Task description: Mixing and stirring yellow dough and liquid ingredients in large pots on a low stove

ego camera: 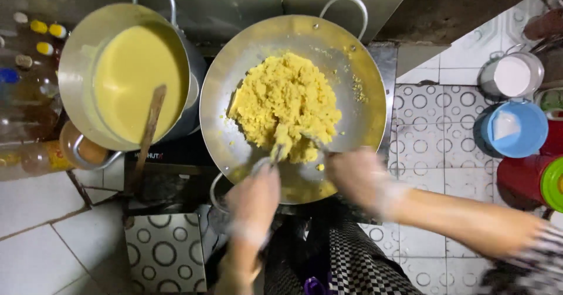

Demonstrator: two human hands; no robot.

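Note:
A wide steel wok (363,104) sits on a low stove and holds a crumbly yellow mash (285,101) heaped in its middle. My left hand (253,200), in a thin clear glove, is at the wok's near rim and grips a utensil (275,152) whose tip digs into the mash. My right hand (355,175), also gloved and blurred by motion, is over the near rim and seems to grip a second utensil reaching into the mash. Both hands are close together at the near edge of the heap.
A big steel pot (76,72) of smooth yellow liquid stands at the left with a wooden stick (149,128) leaning in it. Bottles (32,43) line the far left. A white-filled can (511,75), blue tub (516,128) and red container (525,177) stand right on patterned tiles.

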